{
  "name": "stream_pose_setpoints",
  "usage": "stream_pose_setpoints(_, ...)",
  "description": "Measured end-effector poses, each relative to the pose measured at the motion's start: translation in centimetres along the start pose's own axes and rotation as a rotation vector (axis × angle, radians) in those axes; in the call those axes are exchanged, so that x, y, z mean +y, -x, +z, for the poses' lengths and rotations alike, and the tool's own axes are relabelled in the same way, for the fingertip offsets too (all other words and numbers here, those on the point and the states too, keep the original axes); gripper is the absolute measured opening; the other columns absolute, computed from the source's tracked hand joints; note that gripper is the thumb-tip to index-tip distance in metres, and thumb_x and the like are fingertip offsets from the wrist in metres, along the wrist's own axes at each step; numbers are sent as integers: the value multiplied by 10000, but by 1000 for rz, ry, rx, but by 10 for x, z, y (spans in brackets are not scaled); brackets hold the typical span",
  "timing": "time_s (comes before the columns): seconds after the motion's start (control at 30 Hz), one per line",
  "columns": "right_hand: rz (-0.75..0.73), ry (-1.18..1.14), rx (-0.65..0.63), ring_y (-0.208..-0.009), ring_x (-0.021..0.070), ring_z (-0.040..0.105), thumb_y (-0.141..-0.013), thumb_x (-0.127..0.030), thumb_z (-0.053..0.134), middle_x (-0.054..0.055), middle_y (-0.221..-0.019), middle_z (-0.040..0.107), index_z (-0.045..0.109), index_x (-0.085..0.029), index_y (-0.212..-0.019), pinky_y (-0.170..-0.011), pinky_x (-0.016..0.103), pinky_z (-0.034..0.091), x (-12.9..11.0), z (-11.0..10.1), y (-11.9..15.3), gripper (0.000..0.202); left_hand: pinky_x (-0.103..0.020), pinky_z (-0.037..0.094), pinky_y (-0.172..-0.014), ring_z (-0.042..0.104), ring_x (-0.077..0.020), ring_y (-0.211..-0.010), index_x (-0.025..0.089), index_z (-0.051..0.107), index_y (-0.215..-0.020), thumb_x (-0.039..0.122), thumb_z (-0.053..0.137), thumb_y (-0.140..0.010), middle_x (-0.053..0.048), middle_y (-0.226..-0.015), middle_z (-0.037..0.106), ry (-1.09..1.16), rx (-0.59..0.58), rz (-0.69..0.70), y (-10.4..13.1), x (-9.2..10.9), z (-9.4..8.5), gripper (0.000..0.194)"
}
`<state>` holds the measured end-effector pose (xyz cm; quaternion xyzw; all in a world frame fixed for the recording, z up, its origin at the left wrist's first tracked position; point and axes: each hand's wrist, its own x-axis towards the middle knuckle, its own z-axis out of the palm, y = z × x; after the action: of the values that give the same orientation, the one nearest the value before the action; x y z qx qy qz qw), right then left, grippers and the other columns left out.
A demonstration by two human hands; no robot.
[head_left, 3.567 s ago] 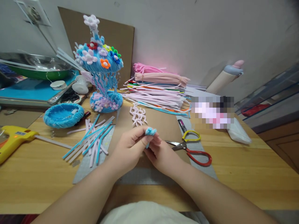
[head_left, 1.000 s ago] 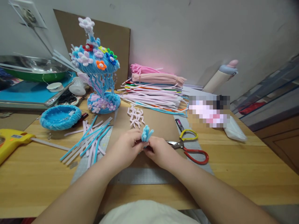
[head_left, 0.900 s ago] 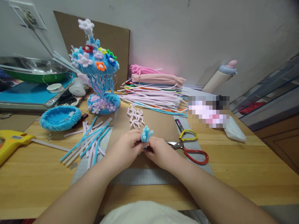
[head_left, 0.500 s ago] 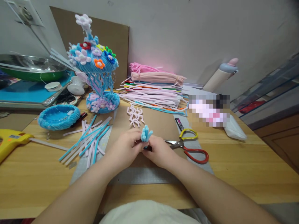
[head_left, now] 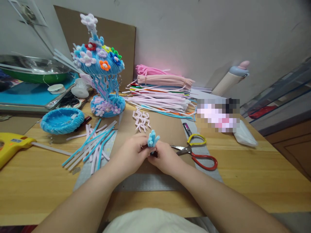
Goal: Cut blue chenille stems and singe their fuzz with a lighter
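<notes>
One yellow glue gun (head_left: 13, 145) lies at nine o'clock from the light-blue pipe-cleaner bundle (head_left: 151, 139), with cut blue and lilac pipe cleaners (head_left: 99, 144) nearer along that line. The left hand (head_left: 133, 150) pinches the bundle, its ends poking up between both hands; bent lilac pieces (head_left: 140, 122) sit at eleven o'clock. The right hand (head_left: 166, 158), fingers partly hidden, grips its other side; open scissors (head_left: 186, 149) rest at three o'clock.

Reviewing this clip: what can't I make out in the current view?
Lower end of the blue fuzzy piece: head view, hidden by the left hand and right hand.
Yellow glue gun, rear part: head view, cut off by the left edge.
Pixelated item at right: head view, blurred out.
</notes>
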<state>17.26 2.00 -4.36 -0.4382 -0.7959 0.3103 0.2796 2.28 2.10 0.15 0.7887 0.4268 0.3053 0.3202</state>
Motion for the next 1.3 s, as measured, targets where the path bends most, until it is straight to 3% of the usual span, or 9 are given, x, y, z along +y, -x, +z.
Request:
stream_pose_setpoints(0.27, -30, 5, -4, -717, 140, 546, -678, -7, 509, 0, -770, 599, 542, -190, -764, -652, 228, 392, -1, -1, 0, 204, -227, 426, -662, 575, -128, -729, 187, 636, -728, 82, 550, -774, 7, -770, 640, -4, 29, 15, 0, -4, 1, 144)
stream_pose_setpoints(0.43, -46, 22, -19, -842, 170, 560, -752, -57, 525, 43, -881, 591, 565, -189, -857, -729, 262, 422, -2, 1, 1, 174, -252, 433, -674, 581, -148, -743, 182, 638, -698, 104, 553, -777, -7, -764, 641, -25, 32, -6, 0, -3, 0, 140)
stream_pose_setpoints(0.63, 98, 167, 34, -807, 190, 565, -769, -205, 583, 54, -905, 598, 555, -204, -992, -668, 276, 412, -10, 0, 8, 225, -253, 428, -667, 573, -148, -740, 183, 639, -722, 97, 541, -780, -5, -756, 630, -32, 33, -9, 1, 0, -1, 142)
stream_pose_setpoints(0.8, 135, 217, -4, -619, 156, 544, -803, -210, 547, 27, -712, 624, 601, -191, -817, -556, 244, 349, -9, 2, 9, 59, -250, 418, -635, 563, -148, -714, 176, 613, -675, 119, 541, -783, -4, -714, 601, -61, 27, -20, 1, 1, -1, 142)
stream_pose_setpoints(1.0, 80, 165, -22, -668, 158, 571, -773, -98, 515, 41, -748, 648, 607, -177, -767, -587, 235, 365, -5, 5, 6, 121, -247, 419, -627, 565, -144, -704, 179, 617, -679, 135, 534, -794, -2, -700, 601, -1, 31, -45, 2, 0, 1, 149)
stream_pose_setpoints(1.3, 38, 38, 11, -626, 133, 540, -744, -65, 525, -2, -699, 618, 580, -182, -755, -570, 216, 370, -7, 2, 7, 130, -244, 416, -622, 555, -140, -690, 181, 612, -669, 120, 529, -791, 0, -697, 596, -28, 30, -19, 3, 1, 0, 160)
